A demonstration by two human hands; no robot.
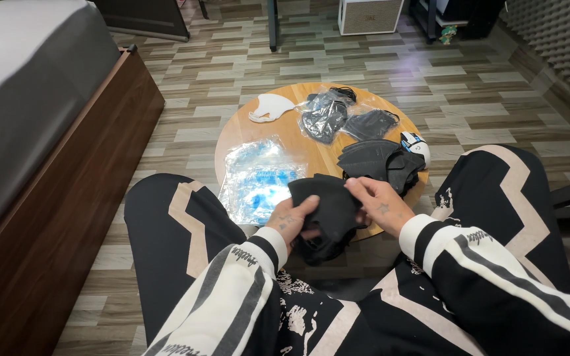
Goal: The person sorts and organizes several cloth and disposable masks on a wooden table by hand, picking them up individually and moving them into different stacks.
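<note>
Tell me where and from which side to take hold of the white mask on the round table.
Probably best to grip the white mask by its rounded body near the table's far left rim, coming from above and the left. It lies flat and alone, with bare wood around it, while the bagged black masks crowd its right side. Both the left hand and right hand hold a black mask.

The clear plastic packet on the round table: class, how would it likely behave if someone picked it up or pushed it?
The clear plastic packet looks crinkled and glossy, so it would probably flop and feel slippery. It lies flat and thin, so it is likely light. Its edge overhangs the round table, so a push might slide it off.
</note>
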